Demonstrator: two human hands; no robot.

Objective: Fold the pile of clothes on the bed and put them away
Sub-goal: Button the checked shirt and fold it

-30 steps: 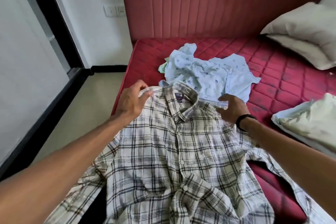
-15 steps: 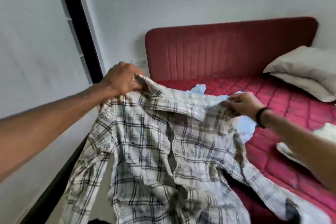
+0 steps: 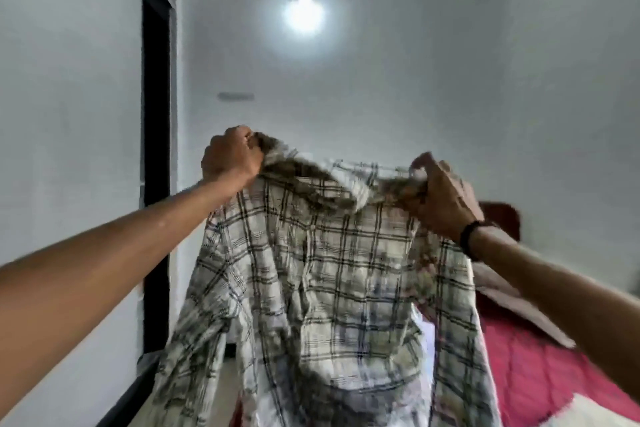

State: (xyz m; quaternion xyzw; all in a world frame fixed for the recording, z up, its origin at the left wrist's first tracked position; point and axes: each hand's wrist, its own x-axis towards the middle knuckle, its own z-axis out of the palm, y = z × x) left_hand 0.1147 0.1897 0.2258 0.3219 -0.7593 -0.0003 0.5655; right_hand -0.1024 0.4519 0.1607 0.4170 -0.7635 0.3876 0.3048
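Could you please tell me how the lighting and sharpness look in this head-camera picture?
Head view: the ceiling lamp blooms into glare; the plaid shirt is smeared by motion blur, worst low down; both hands, left and right, are soft-edged.

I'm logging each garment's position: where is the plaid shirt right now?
In the head view the plaid shirt hangs mid-frame in the air, gripped at its shoulders by the left hand and the right hand, with the red bed to its right.

We see a white shirt (image 3: pixel 332 274) with dark plaid lines, a red quilted bed (image 3: pixel 540 367), and grey-white walls (image 3: pixel 415 97).
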